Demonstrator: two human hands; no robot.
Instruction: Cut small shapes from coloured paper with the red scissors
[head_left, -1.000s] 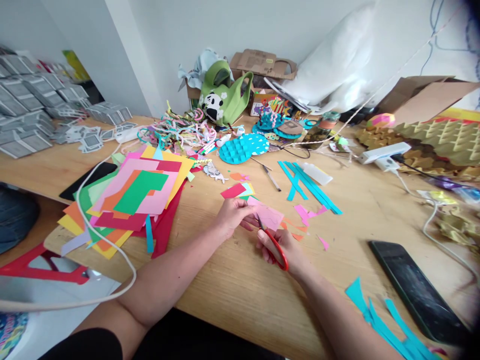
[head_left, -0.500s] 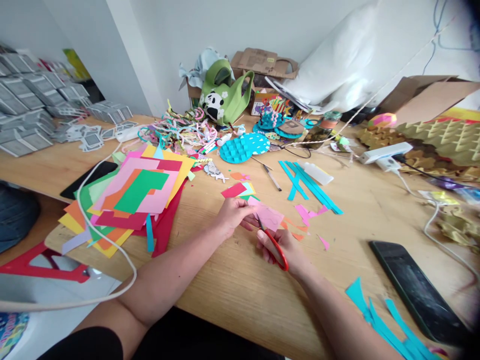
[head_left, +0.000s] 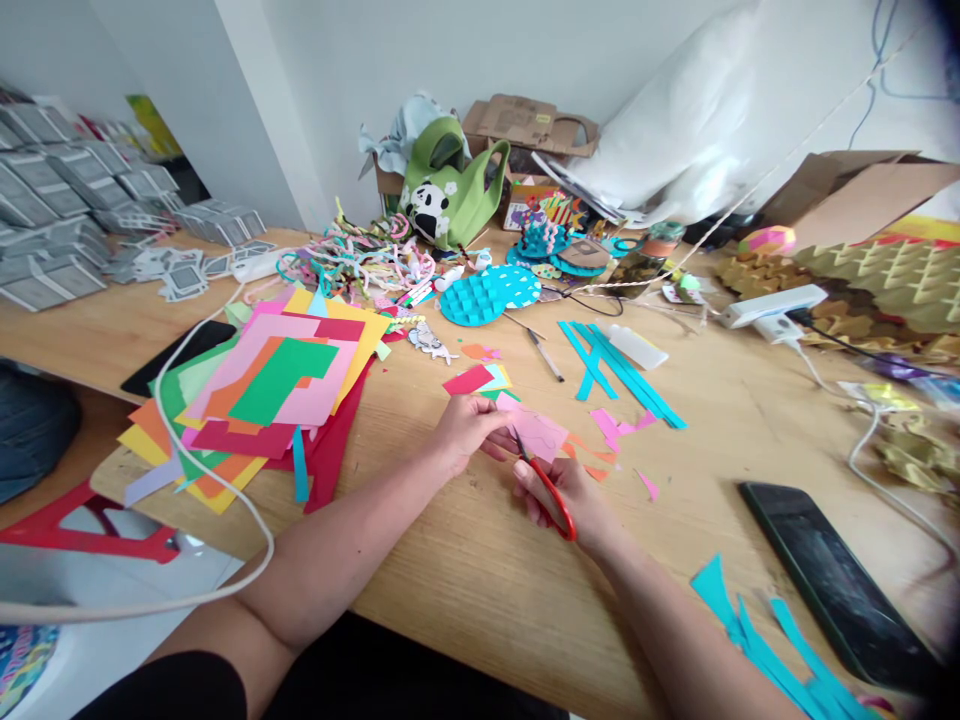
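My left hand (head_left: 472, 432) pinches the left edge of a small pink sheet of paper (head_left: 541, 434) that has a thin drawn outline on it. In my right hand (head_left: 574, 490) is a pair of scissors with red handles (head_left: 556, 497); their blades meet the paper's lower left edge, close to my left fingertips. Just beyond the hands lie small red, yellow and green paper pieces (head_left: 469, 380). Pink scraps (head_left: 619, 428) and orange scraps (head_left: 597, 472) are scattered to the right of the sheet.
A stack of coloured paper (head_left: 300, 345) lies left, crossed by a white cable (head_left: 264, 560). Blue strips (head_left: 637, 375), a pen (head_left: 545, 357) and a white bottle (head_left: 636, 346) lie beyond my hands. A phone (head_left: 832, 580) rests at right. A green panda bag (head_left: 450, 195) stands at the back.
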